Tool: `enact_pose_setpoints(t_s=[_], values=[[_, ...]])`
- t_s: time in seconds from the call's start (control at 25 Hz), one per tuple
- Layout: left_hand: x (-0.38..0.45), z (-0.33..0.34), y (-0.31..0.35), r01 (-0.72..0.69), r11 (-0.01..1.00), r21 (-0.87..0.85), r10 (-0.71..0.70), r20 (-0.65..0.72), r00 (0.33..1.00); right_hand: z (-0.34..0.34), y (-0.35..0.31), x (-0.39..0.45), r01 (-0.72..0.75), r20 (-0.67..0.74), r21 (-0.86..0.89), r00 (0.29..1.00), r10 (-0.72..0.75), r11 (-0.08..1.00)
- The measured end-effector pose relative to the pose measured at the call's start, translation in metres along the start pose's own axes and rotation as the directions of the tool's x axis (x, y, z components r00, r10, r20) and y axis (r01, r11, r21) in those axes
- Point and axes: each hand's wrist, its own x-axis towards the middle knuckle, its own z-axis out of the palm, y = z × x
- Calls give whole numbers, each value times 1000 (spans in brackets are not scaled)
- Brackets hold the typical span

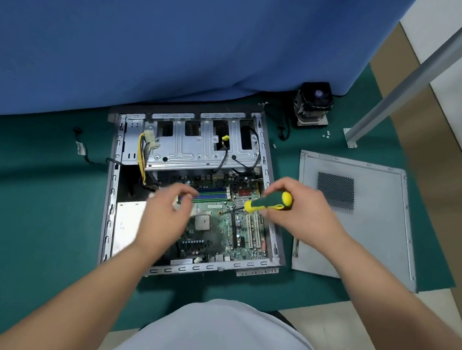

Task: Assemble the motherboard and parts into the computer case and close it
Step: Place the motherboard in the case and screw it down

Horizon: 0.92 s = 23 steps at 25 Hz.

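The board (226,219) already lies in the case (271,235), under both hands. The right hand (299,212) has its grip closed around a screwdriver (269,201); the left hand (168,207) hovers loose-fingered, holding nothing. Left to do, likely: the cooler (313,104) beyond the right grip and the panel (372,226) just beside it.

Open computer case (198,146), laid flat on its side; green motherboard (225,225) seated within, below the silver drive cage. Grey side panel (372,226) laid flat just right of the case. Black cooler fan (314,103) stood upright behind it.
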Motion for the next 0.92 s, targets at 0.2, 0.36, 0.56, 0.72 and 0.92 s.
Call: enact_pose_setpoints(t_s=[0.2, 0.36, 0.56, 0.72, 0.92], values=[[11, 44, 66, 545, 647, -534, -309, 470, 827, 5, 12, 6, -153, 35, 430, 988, 153, 890], [43, 58, 105, 448, 696, -561, -335, 298, 894, 12, 21, 18, -157, 111, 461, 987, 119, 874], [103, 72, 138, 87, 980, -178, -51, 199, 979, 1, 33, 71, -238, 84, 469, 971, 225, 851], [148, 62, 98, -120, 917, 380, 85, 107, 991, -14, 67, 121, -307, 34, 488, 942, 334, 817], [159, 54, 35, -95, 744, 662, -7, 150, 989, -9, 108, 179, -411, -18, 440, 885, 466, 798]])
